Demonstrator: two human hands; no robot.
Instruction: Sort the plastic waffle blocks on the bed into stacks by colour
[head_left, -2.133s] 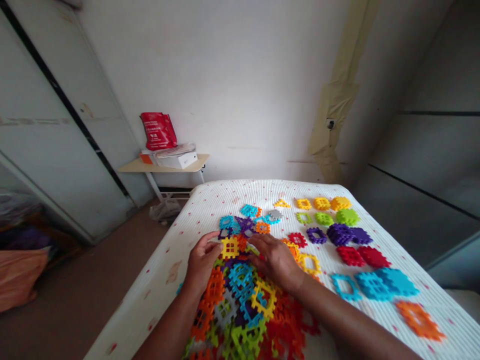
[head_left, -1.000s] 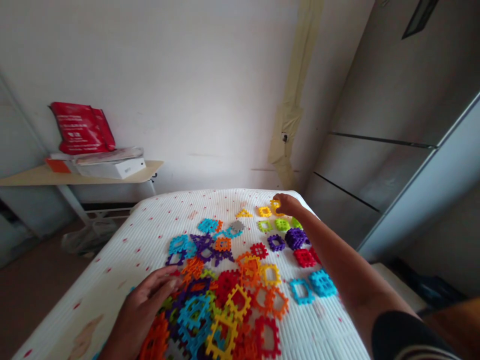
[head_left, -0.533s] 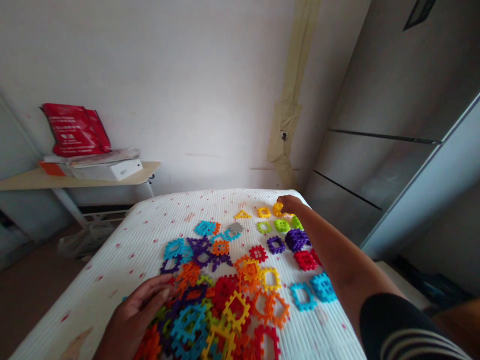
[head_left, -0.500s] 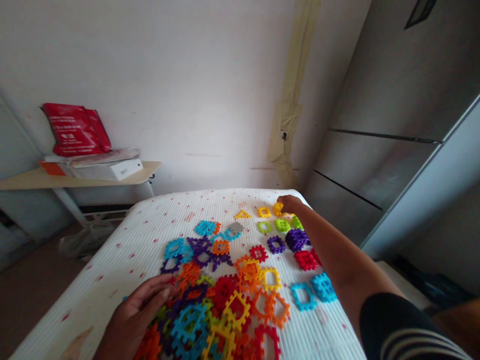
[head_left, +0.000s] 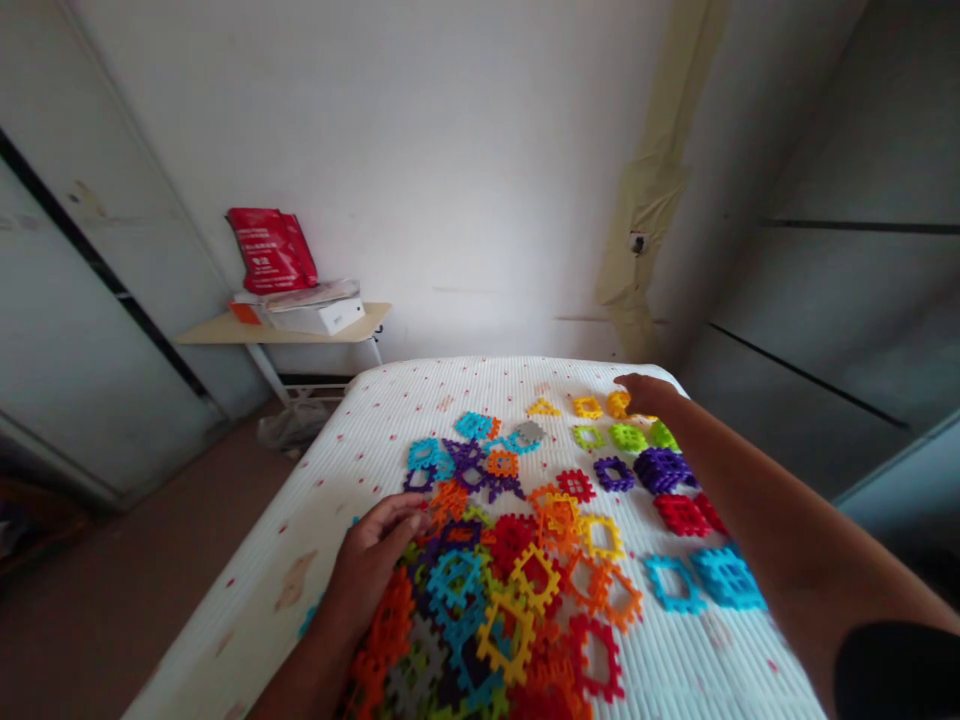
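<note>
A right hand point(head_left: 646, 391) touched yellow pieces point(head_left: 617, 404); the left hand point(head_left: 375, 545) lay against the multicolored pile point(head_left: 491, 588). Both grips were unclear.

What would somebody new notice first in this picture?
Probably the jumbled, bright toothed pieces heaped on the near part of the white dotted cloth, with the left hand at the heap's left side. Next, perhaps, the right hand at the yellow pieces, far right. The red bag above the small table at left stands out too.

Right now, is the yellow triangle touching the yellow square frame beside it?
Apart. The head view plainly shows a strip of white cover between the yellow triangle and the yellow square frame.
</note>
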